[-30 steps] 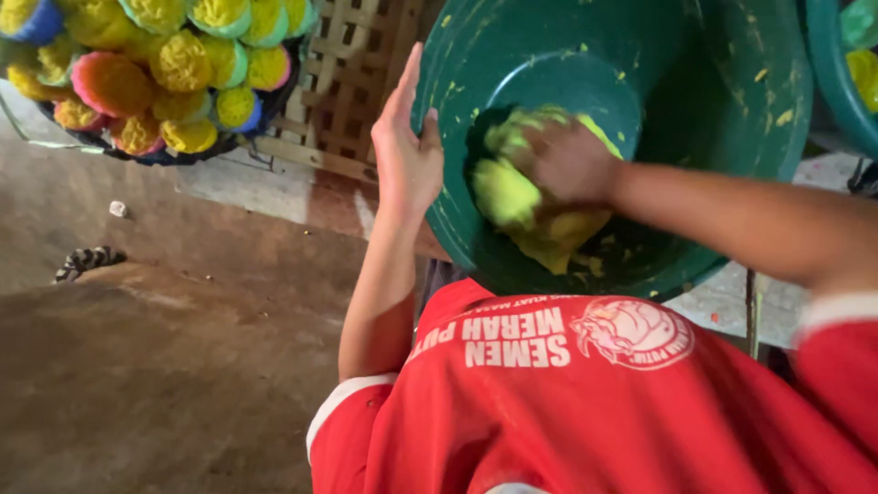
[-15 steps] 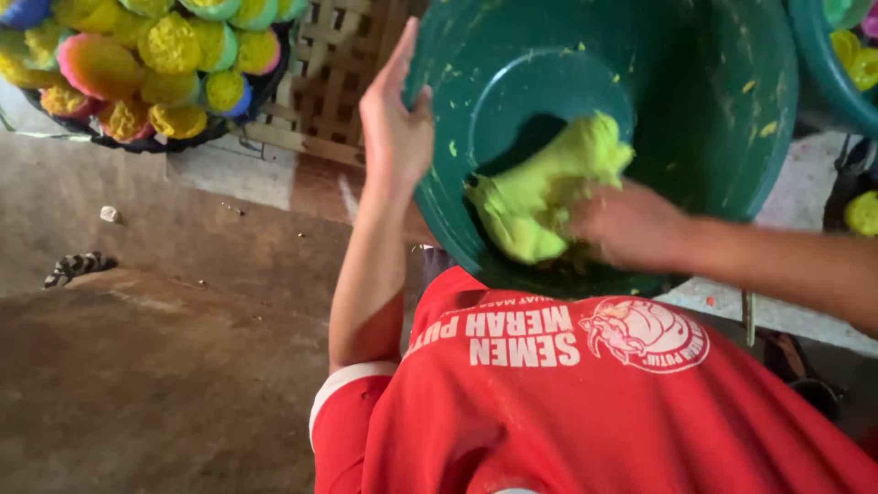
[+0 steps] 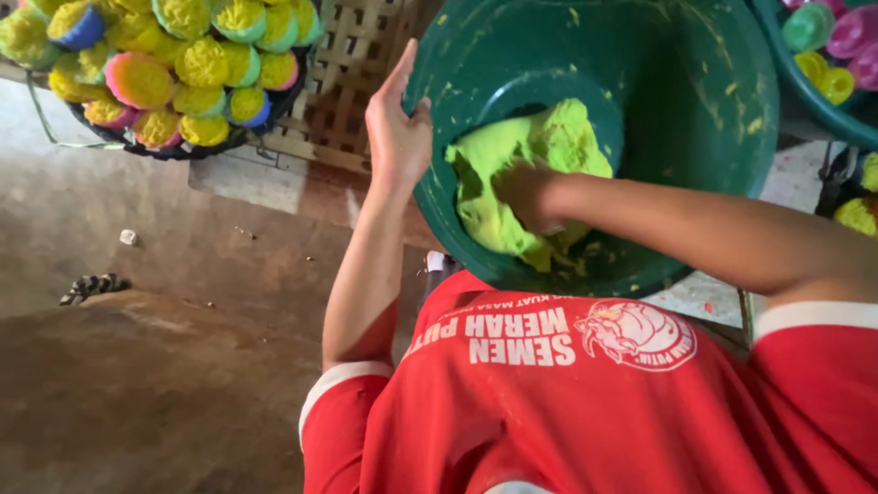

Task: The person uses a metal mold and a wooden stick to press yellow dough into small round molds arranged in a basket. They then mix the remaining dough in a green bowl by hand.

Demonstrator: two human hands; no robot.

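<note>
A large dark green plastic basin (image 3: pixel 704 101) is tilted toward me above my red shirt. In its bottom lies a lump of yellow-green dough (image 3: pixel 558 137). My right hand (image 3: pixel 523 194) is sunk into the lump with its fingers curled in the dough. My left hand (image 3: pixel 398 123) holds the basin's left rim, fingers stretched up along the outside and thumb hooked over the edge. Smears and crumbs of dough stick to the basin's inner wall.
A dark basket (image 3: pixel 174 146) heaped with coloured cups of yellow dough stands at the top left, in front of a wooden lattice (image 3: pixel 361 87). A teal basin (image 3: pixel 805 105) with more coloured cups is at the top right. Below lie a concrete floor and a small dark scrap (image 3: pixel 90 286).
My right hand has worked through the dough from the lump's right side toward its middle. The lump now lies higher and more spread out. My left hand has stayed on the rim.
</note>
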